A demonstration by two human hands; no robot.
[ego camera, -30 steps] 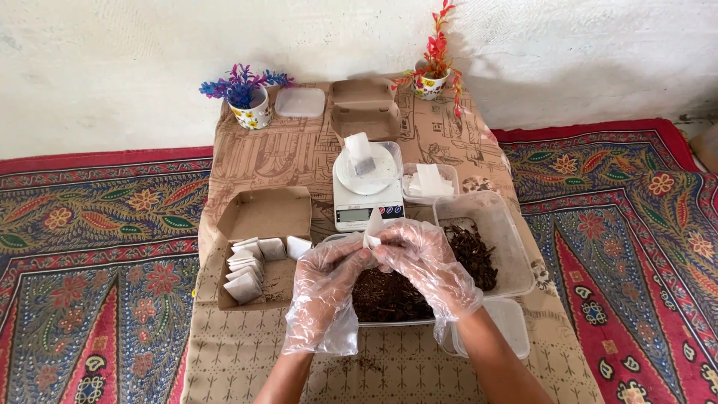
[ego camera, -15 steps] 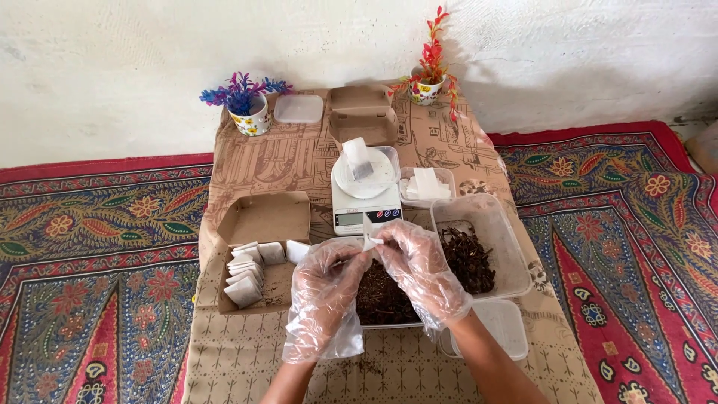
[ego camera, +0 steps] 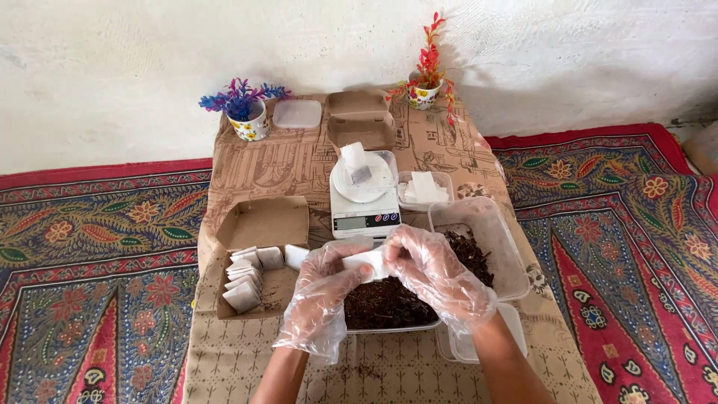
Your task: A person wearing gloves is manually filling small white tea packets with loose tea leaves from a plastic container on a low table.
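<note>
Small white paper sachet (ego camera: pixel 366 263) held between both gloved hands, just above the near tray of dark loose leaf (ego camera: pixel 385 303). Long axis runs roughly 9 to 3, tilted slightly up at the left end. Left hand (ego camera: pixel 323 293) pinches the 9 o'clock end, fingers closed on it; right hand (ego camera: pixel 434 275) grips the 3 o'clock end, fingers curled over the top edge. Both hands touch it, so neither is nearer; whether the mouth is open cannot be told.

At 12 o'clock from the sachet, just beyond the fingertips, stands a white digital scale (ego camera: pixel 364 202) with a round dish and one sachet on it. At 1 o'clock, a small clear tub of flat white papers (ego camera: pixel 425 188). At 2 to 3 o'clock, a second clear tray (ego camera: pixel 490 243) with more dark leaf. At 9 o'clock, an open brown cardboard box (ego camera: pixel 262 251) with a row of filled sachets. Far edge of the worktop (ego camera: pixel 299 168): two small pots of artificial flowers, a clear lid, a closed brown box. Nothing lies between sachet and scale.
</note>
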